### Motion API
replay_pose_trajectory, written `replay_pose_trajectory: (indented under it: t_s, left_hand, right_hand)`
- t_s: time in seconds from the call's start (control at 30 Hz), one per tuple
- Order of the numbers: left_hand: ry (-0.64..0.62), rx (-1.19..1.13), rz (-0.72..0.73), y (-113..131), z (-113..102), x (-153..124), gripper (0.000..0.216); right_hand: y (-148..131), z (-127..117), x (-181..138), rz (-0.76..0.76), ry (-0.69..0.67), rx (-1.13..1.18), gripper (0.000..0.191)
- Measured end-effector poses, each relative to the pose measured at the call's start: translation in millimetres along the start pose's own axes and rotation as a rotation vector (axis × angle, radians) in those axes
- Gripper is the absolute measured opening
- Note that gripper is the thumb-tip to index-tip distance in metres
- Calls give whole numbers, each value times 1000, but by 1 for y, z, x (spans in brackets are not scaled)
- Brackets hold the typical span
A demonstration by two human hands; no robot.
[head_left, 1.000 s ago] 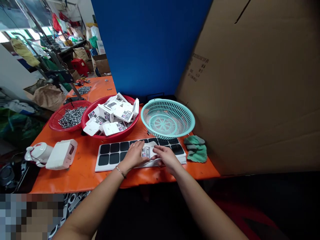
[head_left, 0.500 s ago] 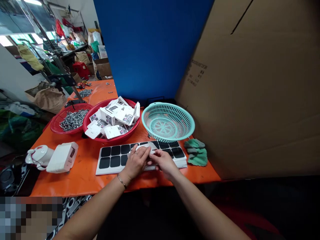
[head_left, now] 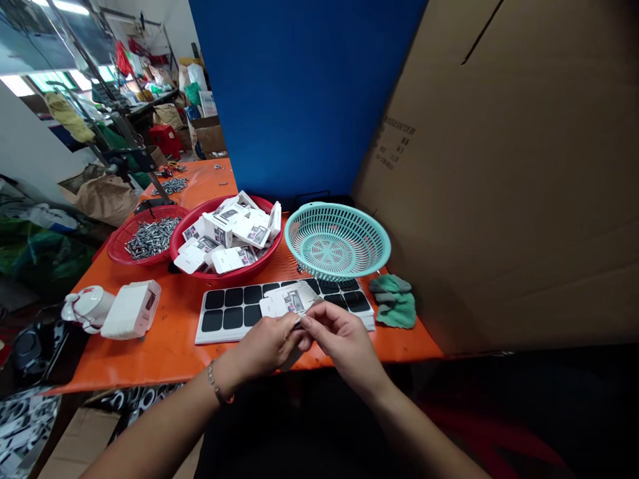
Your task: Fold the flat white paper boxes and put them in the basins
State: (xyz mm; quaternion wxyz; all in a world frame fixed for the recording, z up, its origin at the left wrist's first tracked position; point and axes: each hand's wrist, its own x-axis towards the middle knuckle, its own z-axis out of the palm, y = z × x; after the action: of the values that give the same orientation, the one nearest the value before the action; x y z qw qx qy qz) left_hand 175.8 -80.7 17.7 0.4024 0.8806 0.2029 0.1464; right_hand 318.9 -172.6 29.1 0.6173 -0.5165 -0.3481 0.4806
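Note:
My left hand (head_left: pixel 277 342) and my right hand (head_left: pixel 344 336) meet at the front edge of the table, fingertips pinched together. Between them is a small pale piece (head_left: pixel 299 320), mostly covered by the fingers, whose kind I cannot make out. Just beyond the fingertips a flattened white printed box (head_left: pixel 285 301) with open flaps rests on a stack of white sheets (head_left: pixel 202 336). Rows of black rounded squares (head_left: pixel 233 318) cover the top sheet. A bracelet circles my left wrist.
A red basket (head_left: pixel 176 256) heaped with white boxes stands behind the sheets, beside another red basket (head_left: pixel 116 249) of metal parts. A turquoise basket (head_left: pixel 382 249) and green cloth (head_left: pixel 397 306) are right. A white box (head_left: pixel 127 313) lies left. Large cardboard (head_left: pixel 499 199) walls the right side.
Both hands have drawn back toward me, off the sheets. The white printed box, mostly covered by my hands before, now lies in view on the stack. The view has shifted slightly.

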Motion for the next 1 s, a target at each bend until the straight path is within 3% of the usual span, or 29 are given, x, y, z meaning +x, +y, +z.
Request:
replay_pose_trajectory:
  t_s: [0.07, 0.13, 0.2, 0.3, 0.4, 0.5, 0.6, 0.67, 0.77, 0.93, 1.0]
  left_hand:
    - [144, -228, -79, 5, 4, -2, 30]
    - [309, -395, -183, 9, 11, -5, 37]
    - [425, -497, -261, 14, 22, -9, 41]
    - [503, -686, -352, 17, 37, -12, 47]
    - [461, -941, -451, 16, 46, -15, 51]
    - [386, -1000, -458, 11, 46, -23, 47]
    - [317, -975, -422, 6, 45, -38, 43]
    - [320, -995, -407, 4, 46, -49, 57]
    - [318, -1007, -432, -2, 48, -62, 72]
    - [160, -1001, -501, -10, 46, -78, 50]
    - [68, -994, -533, -9, 44, -81, 44]
  right_hand:
    - [1, 3, -6, -174, 220, -88, 19]
    - [2, 3, -10, -239, 367, -136, 33]
    - [5, 2, -13, -106, 271, -87, 42]
    - [12, 1, -14, 83, 56, 23, 33]
    - [25, -1, -12, 109, 29, 65, 33]
    - [38, -7, -10, 170, -27, 76, 37]
    - [52, -11, -18, 114, 89, -3, 53]
    - [60, -13, -28, 76, 124, -43, 66]
    - [70, -15, -43, 131, 23, 1, 62]
    - [77, -24, -62, 305, -155, 134, 63]
    - [74, -28, -66, 333, -211, 91, 51]
